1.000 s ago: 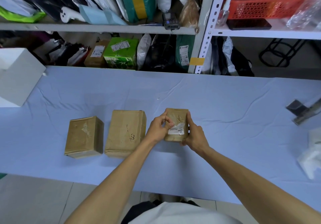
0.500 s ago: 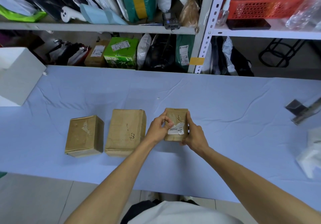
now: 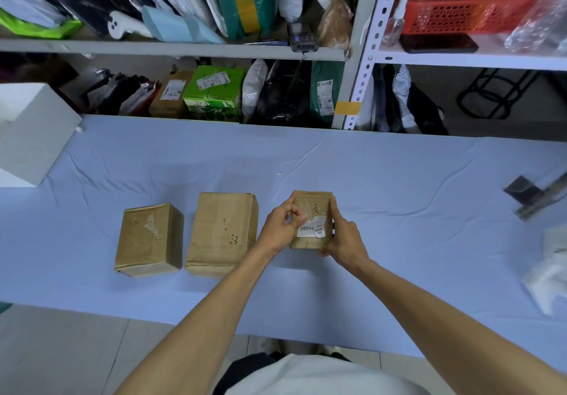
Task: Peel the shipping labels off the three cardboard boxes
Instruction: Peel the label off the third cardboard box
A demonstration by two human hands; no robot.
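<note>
Three brown cardboard boxes stand in a row on the blue-covered table. The left box and the middle box show bare cardboard with torn patches and no label. The small right box carries a torn white label on its near half. My right hand grips the box's right side. My left hand sits at the box's left edge, with thumb and fingers pinching the label's left end.
A white box stands at the table's far left. Crumpled white paper and a grey metal piece lie at the right edge. Shelves packed with parcels rise behind the table.
Both hands stay on the right box. The left fingers have shifted slightly at the label's edge; the label looks about the same.
</note>
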